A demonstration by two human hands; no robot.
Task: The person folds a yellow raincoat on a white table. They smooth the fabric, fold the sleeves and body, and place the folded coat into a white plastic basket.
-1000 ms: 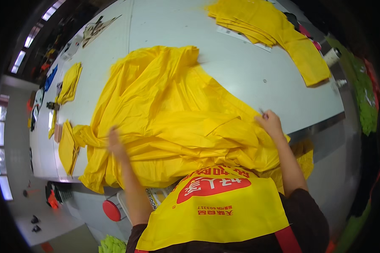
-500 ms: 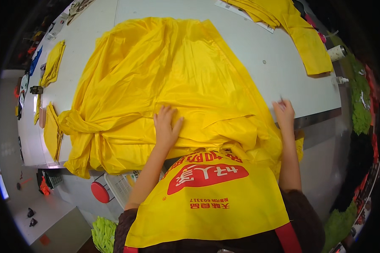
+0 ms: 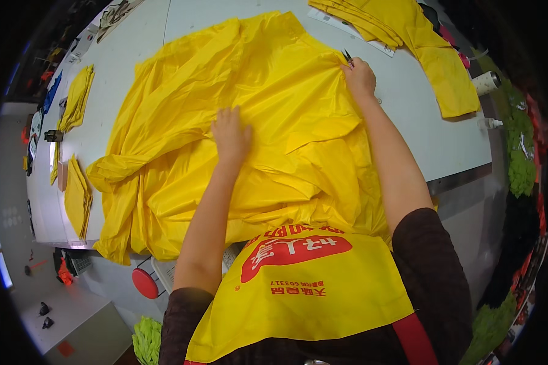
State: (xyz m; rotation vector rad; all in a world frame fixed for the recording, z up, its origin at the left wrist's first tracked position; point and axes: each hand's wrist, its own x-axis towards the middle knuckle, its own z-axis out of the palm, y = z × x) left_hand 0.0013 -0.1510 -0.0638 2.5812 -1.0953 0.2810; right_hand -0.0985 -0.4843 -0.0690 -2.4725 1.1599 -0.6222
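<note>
- My left hand (image 3: 230,139): open, palm down, fingers slightly spread, on yellow cloth (image 3: 289,121).
- My right hand (image 3: 360,78): curled round small dark pointed tool (image 3: 347,57), tip facing far, at cloth's right edge.
- Cloth: thin, shiny, heavily creased, loosely spread.
- Lies on smooth pale bench (image 3: 432,143), under my left hand, mostly left of my right.
</note>
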